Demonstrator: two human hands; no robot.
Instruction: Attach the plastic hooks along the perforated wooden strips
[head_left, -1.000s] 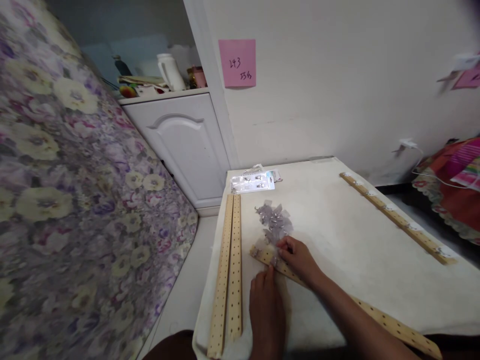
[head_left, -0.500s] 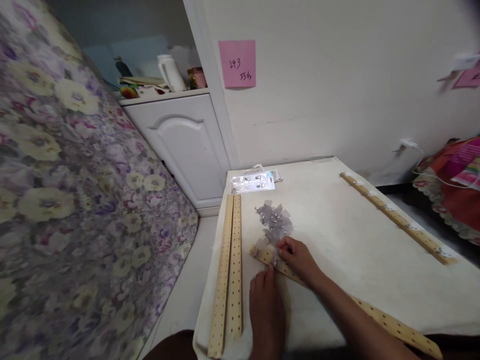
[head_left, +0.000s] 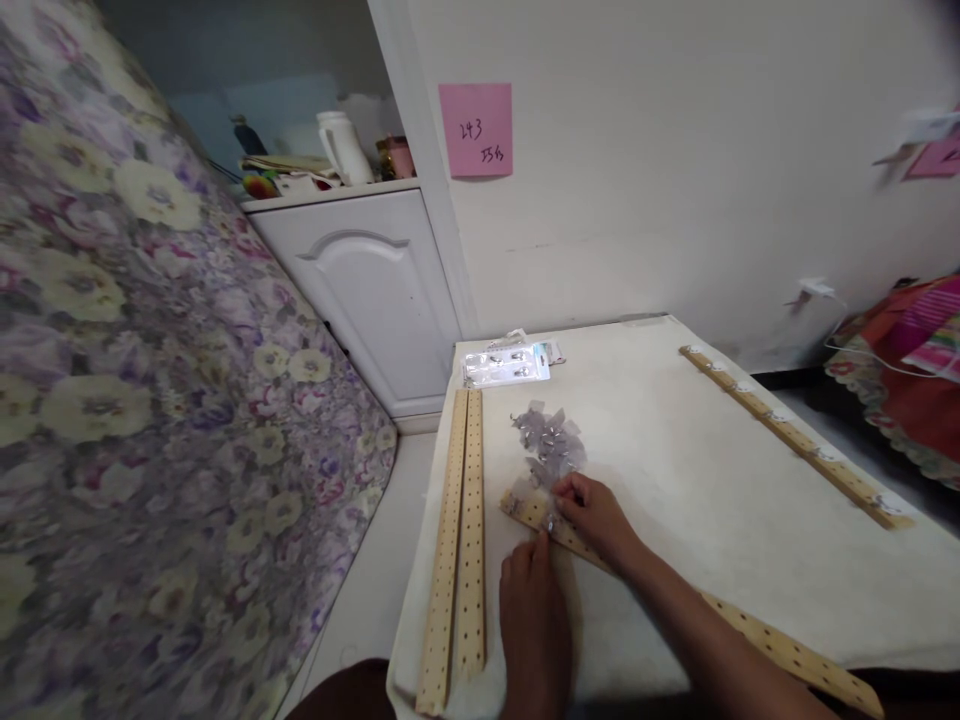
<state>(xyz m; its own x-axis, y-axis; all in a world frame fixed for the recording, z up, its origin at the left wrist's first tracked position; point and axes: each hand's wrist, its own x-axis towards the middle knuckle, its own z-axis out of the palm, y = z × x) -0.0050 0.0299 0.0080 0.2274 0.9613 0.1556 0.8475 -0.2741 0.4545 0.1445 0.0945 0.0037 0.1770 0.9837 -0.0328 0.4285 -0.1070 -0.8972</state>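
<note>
A perforated wooden strip (head_left: 776,640) lies slantwise across the white table, passing under my right forearm. Near its far left end is a small clear hook piece (head_left: 551,522) with a shiny metal part. My left hand (head_left: 534,605) has its fingertips closed on the near edge of this piece. From the other side, my right hand (head_left: 592,510) pinches its upper edge with thumb and forefinger; the exact grip is too small to see. Another clear hook (head_left: 514,503) sits at the strip's end. Just beyond lies a pile of clear square hooks (head_left: 553,440).
Two perforated wooden strips (head_left: 471,530) lie along the table's left edge. Packaged hooks (head_left: 506,365) rest at the far left corner. On the right, another wooden strip (head_left: 795,437) carries several clear hooks. A floral curtain (head_left: 187,400) hangs left of the table (head_left: 637,400).
Almost nothing differs. My left fingertips have drawn very slightly down from the clear hook piece, while my right hand stays in place.
</note>
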